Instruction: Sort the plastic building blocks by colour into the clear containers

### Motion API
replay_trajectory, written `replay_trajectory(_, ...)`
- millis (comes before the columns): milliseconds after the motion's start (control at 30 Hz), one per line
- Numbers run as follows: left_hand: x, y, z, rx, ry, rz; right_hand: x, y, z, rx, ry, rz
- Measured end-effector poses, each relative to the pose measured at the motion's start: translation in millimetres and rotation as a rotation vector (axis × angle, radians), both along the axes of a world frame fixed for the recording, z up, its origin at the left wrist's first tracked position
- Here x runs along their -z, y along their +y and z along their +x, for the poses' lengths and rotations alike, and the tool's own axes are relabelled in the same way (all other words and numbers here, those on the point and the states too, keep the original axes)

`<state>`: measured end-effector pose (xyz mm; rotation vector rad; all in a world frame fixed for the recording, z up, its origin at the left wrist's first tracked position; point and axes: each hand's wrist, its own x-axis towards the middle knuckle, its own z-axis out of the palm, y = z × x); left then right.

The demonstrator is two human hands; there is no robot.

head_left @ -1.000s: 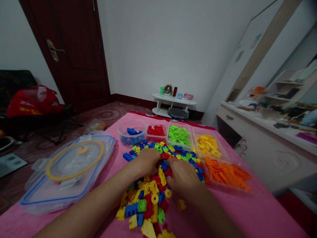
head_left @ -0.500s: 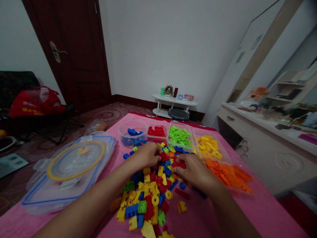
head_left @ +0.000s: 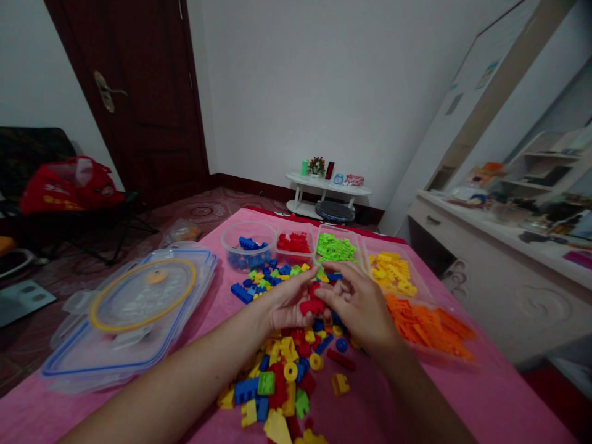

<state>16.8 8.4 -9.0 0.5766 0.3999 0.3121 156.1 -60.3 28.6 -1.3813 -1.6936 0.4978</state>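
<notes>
Above the loose pile of toy building bricks (head_left: 277,354), my left hand (head_left: 287,305) is turned palm up, fingers curled around red toy bricks (head_left: 312,306). From the right, my right hand (head_left: 361,302) meets it, thumb and fingers closed on the red bricks at the left palm. Part of the red bricks is hidden by the fingers. Blue, yellow, green and red bricks spread over the pink cloth (head_left: 365,401) around and below both hands.
Behind the pile stand a round tub of blue bricks (head_left: 248,245), a box of red bricks (head_left: 296,242), one of green bricks (head_left: 337,248) and one of yellow (head_left: 393,271). Orange bricks (head_left: 430,327) fill a container at right. Clear lids (head_left: 139,308) are stacked at left.
Both hands have lifted off the pile and come together. My left hand has turned palm up, with red bricks now held between the two hands.
</notes>
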Motion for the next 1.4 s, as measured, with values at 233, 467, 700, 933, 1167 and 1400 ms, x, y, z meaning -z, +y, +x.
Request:
replay_trajectory(233, -3.3, 11, -2, -0.242, 0.017, -0.074, -3.4, 1, 12, 0.053, 0.005, 0.134)
replay_trajectory(467, -41.2, 78, 5, -0.773, 0.315, 0.211, -3.3, 3, 18, 0.091, 0.000, 0.116)
replay_trajectory(700, -50.8, 98, 13, -0.878, 0.424, 0.535, 0.1, 9, 30, 0.138, -0.169, 0.140)
replay_trajectory(933, -15.1, 53, 8, -0.419, 0.662, 1.400, 33.1, 18, 25, 0.064, -0.389, 0.036)
replay_trajectory(1167, 2.4, 16, -2, -0.105, 1.055, 1.819, 37.4, 13, 27, 0.051, -0.595, -0.121)
replay_trajectory(1400, 11.9, 20, -3, -0.149, 0.992, 1.755, 10.8, 2, 44, -0.016, -0.755, -0.363)
